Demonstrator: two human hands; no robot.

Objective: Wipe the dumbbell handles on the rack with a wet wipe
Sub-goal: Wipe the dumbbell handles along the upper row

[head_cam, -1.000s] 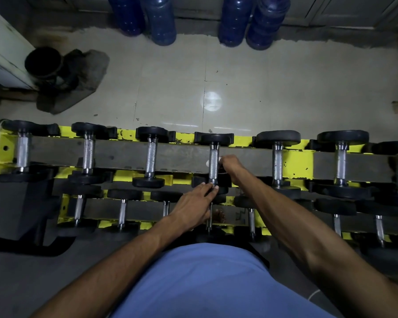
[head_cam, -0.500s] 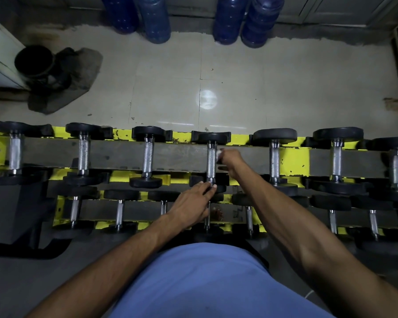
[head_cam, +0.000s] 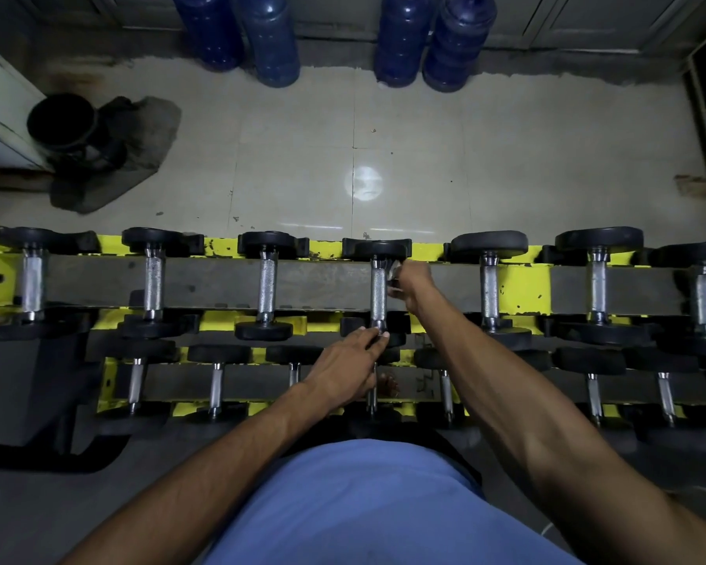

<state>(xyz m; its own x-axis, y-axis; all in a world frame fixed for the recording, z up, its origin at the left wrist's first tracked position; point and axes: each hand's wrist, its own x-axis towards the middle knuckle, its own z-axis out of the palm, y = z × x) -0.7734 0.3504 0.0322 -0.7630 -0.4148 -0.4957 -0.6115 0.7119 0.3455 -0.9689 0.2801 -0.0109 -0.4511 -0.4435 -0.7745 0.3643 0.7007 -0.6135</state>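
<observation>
Your right hand [head_cam: 414,285] pinches the wet wipe [head_cam: 394,276] against the dumbbell handle [head_cam: 378,293] just left of it; your left hand [head_cam: 343,369], fingers straight, steadies it. Next, probably drag the wipe toward the left hand.

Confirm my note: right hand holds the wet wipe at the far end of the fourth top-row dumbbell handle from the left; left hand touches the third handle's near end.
One error: in the head view the left hand touches the near end of that same fourth handle, not the third. The right hand does hold the wet wipe at its far end.
</observation>
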